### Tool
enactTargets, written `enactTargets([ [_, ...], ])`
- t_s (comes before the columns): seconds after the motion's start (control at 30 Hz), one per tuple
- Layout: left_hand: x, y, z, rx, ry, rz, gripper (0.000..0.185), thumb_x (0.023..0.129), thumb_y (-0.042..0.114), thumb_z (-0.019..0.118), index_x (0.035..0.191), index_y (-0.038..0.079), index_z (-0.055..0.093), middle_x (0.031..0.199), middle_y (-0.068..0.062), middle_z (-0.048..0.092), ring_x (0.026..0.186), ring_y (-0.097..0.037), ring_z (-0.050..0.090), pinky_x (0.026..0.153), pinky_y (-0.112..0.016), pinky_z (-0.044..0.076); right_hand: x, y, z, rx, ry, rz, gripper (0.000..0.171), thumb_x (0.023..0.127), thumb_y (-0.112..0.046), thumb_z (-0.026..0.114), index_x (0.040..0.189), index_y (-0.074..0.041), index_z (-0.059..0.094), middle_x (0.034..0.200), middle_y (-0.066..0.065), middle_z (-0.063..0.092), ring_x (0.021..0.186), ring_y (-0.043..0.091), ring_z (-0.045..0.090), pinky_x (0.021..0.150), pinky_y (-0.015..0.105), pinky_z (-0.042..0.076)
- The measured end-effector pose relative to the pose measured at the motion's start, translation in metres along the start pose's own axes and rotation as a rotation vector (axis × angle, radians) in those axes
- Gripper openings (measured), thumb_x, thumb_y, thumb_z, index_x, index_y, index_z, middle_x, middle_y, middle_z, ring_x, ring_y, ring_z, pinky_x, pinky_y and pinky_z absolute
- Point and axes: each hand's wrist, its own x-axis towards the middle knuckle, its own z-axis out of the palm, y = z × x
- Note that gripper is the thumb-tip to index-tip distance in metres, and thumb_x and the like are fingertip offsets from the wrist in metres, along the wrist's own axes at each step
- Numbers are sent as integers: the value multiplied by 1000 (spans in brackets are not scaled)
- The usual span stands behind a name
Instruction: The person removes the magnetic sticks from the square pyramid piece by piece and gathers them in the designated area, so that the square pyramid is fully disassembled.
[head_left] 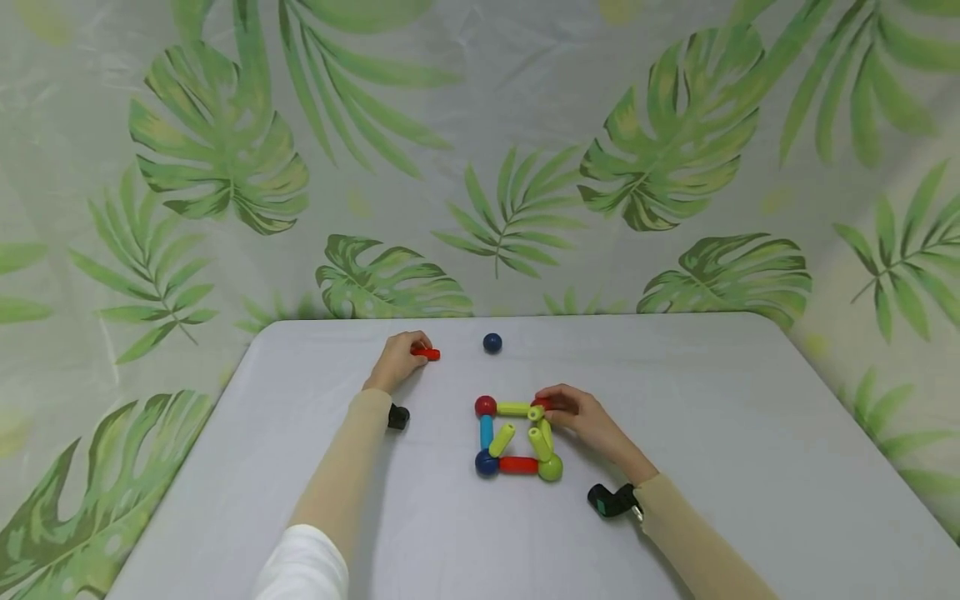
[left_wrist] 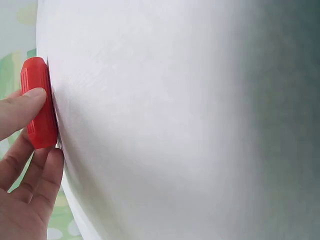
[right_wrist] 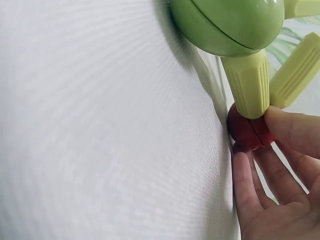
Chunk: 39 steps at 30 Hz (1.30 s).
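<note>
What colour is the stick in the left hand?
Red. The stick that the left hand pinches shows best in the left wrist view.

From the head view we look forward and down over the whole counter (head_left: 675, 500) toward its far edge, both arms in sight at a middling distance. At the left wrist we sit very close, low along the counter surface, facing the left hand (left_wrist: 25, 170) on the red stick (left_wrist: 39, 102), also seen near the far edge from above. At the right wrist, equally close, we face the right hand (right_wrist: 280, 185) at the red ball (right_wrist: 246, 131), shared with the head view
</note>
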Motion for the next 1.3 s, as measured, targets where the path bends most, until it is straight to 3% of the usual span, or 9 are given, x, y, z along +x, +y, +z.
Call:
enactTargets([
  [0.17, -4, -2, -2, -9, 25, 40, 24, 86, -2, 67, 109, 2, 64, 110, -17, 61, 104, -34, 54, 92, -44, 43, 1, 1, 1, 3, -4, 1, 30, 93, -4, 60, 123, -2, 58, 120, 13, 60, 109, 28, 57, 93, 41, 47],
  [0.33, -22, 14, 1, -123, 40, 181, 26, 84, -2, 70, 109, 1, 64, 110, -19, 61, 103, -36, 55, 91, -45, 44, 0, 1, 1, 7, -5, 0, 30, 93, -3, 59, 123, -1, 58, 120, 14, 60, 109, 28, 57, 93, 40, 47],
  [0.4, -35, 28, 7, -212, -41, 259, 25, 85, -1, 69, 109, 0, 64, 109, -19, 62, 102, -34, 57, 88, -42, 47, 0, 1, 0, 11, -5, -1, 30, 93, -3, 59, 123, -1, 58, 119, 14, 60, 109, 28, 57, 93, 39, 47],
  [0.53, -65, 61, 22, -379, -345, 359, 28, 88, 2, 66, 116, 1, 62, 114, -14, 63, 102, -30, 58, 88, -36, 49, -1, 1, -1, 20, -12, -17, 30, 93, -3, 59, 123, -1, 58, 119, 15, 60, 109, 28, 57, 92, 36, 47],
  [0.6, -77, 75, 30, -400, -465, 386, 32, 89, 5, 66, 121, 4, 61, 119, -8, 62, 102, -25, 57, 88, -33, 48, -1, 0, -1, 22, -16, -37, 30, 94, -3, 59, 123, 1, 57, 119, 16, 60, 109, 29, 57, 91, 35, 47],
  [0.67, -85, 84, 37, -385, -523, 412, 35, 90, 5, 66, 124, 7, 61, 121, -3, 61, 101, -20, 57, 86, -30, 48, -1, 0, -2, 24, -16, -53, 29, 94, -3, 59, 123, 1, 57, 118, 17, 61, 109, 30, 57, 91, 34, 47],
  [0.8, -94, 89, 46, -335, -465, 429, 32, 87, 1, 68, 117, 10, 62, 115, -1, 62, 95, -13, 55, 81, -27, 50, 0, -1, -2, 31, -19, -46, 30, 94, -5, 59, 123, 1, 57, 119, 17, 60, 109, 30, 57, 91, 33, 47],
  [1.1, -110, 68, 42, -412, -246, 293, 26, 80, -4, 73, 89, 11, 55, 89, 1, 58, 86, -16, 55, 76, -27, 51, -1, -1, -1, 13, -8, -17, 31, 92, -3, 61, 123, 1, 57, 120, 16, 60, 110, 30, 56, 93, 37, 47],
  [1.3, -114, 61, 41, -298, -204, 337, 18, 81, 2, 75, 89, 12, 61, 88, 4, 56, 82, -13, 53, 74, -26, 49, 0, 1, -1, 15, -11, -13, 31, 93, -4, 61, 123, 0, 57, 120, 16, 59, 110, 30, 56, 93, 36, 47],
])
